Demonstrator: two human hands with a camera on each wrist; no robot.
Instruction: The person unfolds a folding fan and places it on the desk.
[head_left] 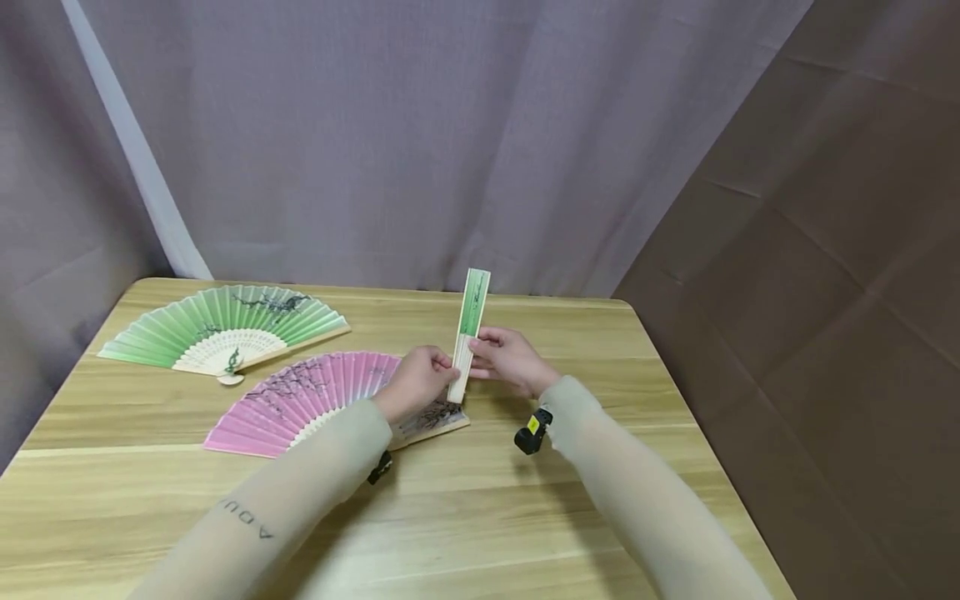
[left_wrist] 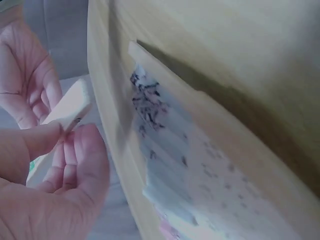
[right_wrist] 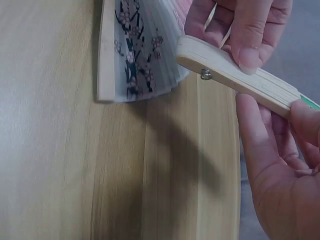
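Observation:
A folded green hand fan [head_left: 470, 325] stands nearly upright above the table, its green cloth end up and pale wooden end down. My left hand [head_left: 418, 379] pinches the wooden end between thumb and fingers. Higher up the sticks, my right hand [head_left: 513, 360] grips the same fan from the right side. In the right wrist view the metal rivet of the folded fan [right_wrist: 230, 72] shows near its rounded end. Below and behind my left arm lies a spread pink fan [head_left: 300, 396] with dark blossom branches, partly hidden by that arm.
A spread green fan [head_left: 232, 325] with a green tassel [head_left: 233, 361] lies at the table's back left. The wooden table [head_left: 480, 517] ends at a grey curtain [head_left: 375, 150] behind and a brown curtain [head_left: 840, 292] on the right.

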